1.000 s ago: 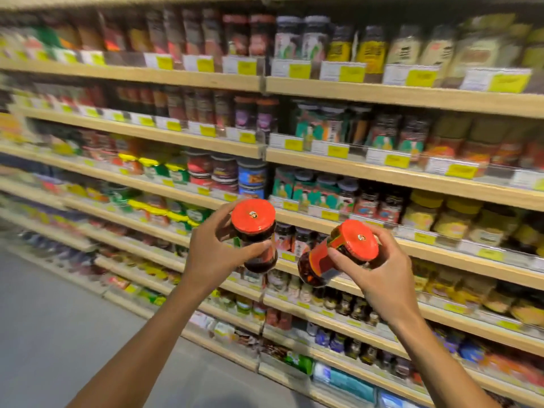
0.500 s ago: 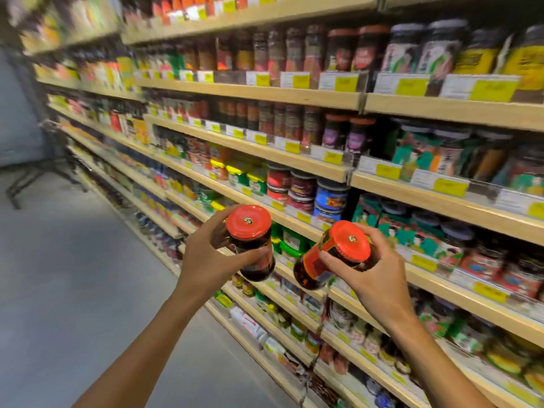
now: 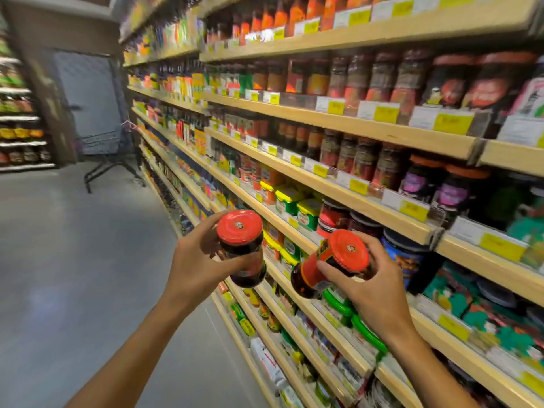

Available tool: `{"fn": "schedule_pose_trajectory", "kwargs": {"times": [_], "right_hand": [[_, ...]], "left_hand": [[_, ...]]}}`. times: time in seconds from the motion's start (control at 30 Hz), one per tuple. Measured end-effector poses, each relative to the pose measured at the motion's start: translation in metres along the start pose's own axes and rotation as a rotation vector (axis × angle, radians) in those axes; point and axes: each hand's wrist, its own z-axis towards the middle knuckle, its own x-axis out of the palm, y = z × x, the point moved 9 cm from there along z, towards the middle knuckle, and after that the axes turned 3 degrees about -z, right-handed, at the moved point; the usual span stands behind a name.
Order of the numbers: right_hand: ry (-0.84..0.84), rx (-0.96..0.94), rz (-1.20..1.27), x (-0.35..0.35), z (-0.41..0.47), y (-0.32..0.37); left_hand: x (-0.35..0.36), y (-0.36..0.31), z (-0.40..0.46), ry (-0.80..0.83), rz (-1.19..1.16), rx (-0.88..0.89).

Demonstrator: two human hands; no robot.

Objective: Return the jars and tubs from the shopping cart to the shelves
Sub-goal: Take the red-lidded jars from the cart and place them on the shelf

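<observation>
The left hand [image 3: 194, 267] grips an upright red-lidded jar [image 3: 242, 248]; the right hand [image 3: 375, 285] clasps a second jar [image 3: 329, 265] tilted lid-up-right, nearer the shelves [image 3: 347, 198] at frame right.

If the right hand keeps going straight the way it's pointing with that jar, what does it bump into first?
Probably the jars with dark lids on the shelf just beyond the right hand and its red-lidded jar, though depth is hard to judge.

Bright even store light from overhead, soft pale glare on the grey floor [image 3: 73, 260], shelves [image 3: 368, 128] smeared by motion blur and bowed by wide-angle distortion toward the edges, labels unreadable, far cart [image 3: 103, 148] beyond the shelves soft and dim.
</observation>
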Motion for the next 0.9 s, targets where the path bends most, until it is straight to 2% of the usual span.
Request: {"fn": "schedule_pose_trajectory", "kwargs": {"times": [0.27,0.53,0.9], "right_hand": [[-0.033,-0.05,-0.036,0.103,0.091,0.009],[-0.122,-0.034,-0.077,0.187,0.183,0.019],[-0.198,-0.037,-0.122,0.243,0.278,-0.009]], "left_hand": [[-0.067,0.066,0.107,0.014,-0.011,0.025],[-0.12,0.129,0.221,0.115,-0.051,0.036],[-0.116,0.205,0.337,0.164,-0.087,0.108]]}}
